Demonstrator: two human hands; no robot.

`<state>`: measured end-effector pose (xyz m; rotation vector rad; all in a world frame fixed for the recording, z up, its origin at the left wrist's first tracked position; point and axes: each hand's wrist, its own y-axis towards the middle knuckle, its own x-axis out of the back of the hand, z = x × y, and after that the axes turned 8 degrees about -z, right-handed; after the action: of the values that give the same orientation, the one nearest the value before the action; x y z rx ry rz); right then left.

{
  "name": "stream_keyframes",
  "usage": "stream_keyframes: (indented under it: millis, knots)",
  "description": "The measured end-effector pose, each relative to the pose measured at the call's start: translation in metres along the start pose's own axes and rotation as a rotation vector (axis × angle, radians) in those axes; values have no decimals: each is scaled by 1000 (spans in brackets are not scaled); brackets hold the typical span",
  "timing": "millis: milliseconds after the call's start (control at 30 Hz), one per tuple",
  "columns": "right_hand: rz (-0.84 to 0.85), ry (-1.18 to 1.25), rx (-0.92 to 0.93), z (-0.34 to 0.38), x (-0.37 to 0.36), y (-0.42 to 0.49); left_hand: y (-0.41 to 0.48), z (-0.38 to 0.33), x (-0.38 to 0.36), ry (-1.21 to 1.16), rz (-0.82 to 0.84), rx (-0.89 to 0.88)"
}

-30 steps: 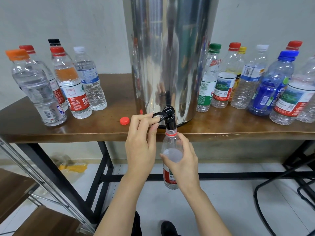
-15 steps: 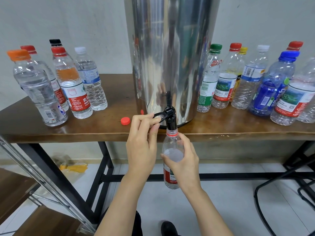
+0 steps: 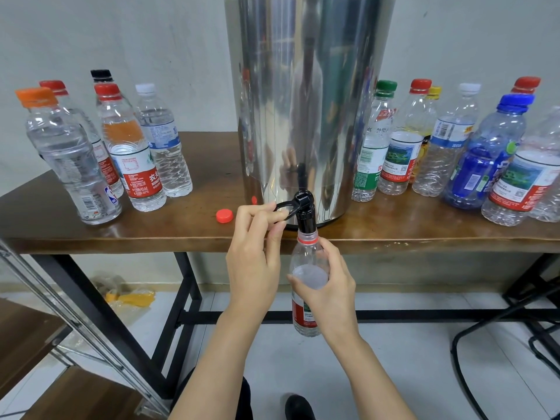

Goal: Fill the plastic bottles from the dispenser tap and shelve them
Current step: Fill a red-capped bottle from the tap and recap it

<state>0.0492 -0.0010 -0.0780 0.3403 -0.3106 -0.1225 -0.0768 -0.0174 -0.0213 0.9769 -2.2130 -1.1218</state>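
The dispenser stands mid-table, its tap overhanging the front edge, a bottle directly beneath. Left bottles and right bottles flank the dispenser. A cap lies left of the tap. A shelf stands lower left.

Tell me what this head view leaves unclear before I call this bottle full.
- Water level in the held bottle: head view, the right hand wraps its middle and the plastic is clear.
- Any stream: head view, the tap spout covers the bottle's mouth.
- Position of the tap lever: fingers of the left hand cover part of it.
- Top of the dispenser: cut off by the upper edge.
- The shelf: cropped by the lower-left edge.
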Motion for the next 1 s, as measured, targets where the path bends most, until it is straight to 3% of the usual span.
stream_keyframes:
  millis: [1000]
  knots:
    - [17, -18, 2, -1, 1, 2, -1, -5, -1, 7, -19, 41]
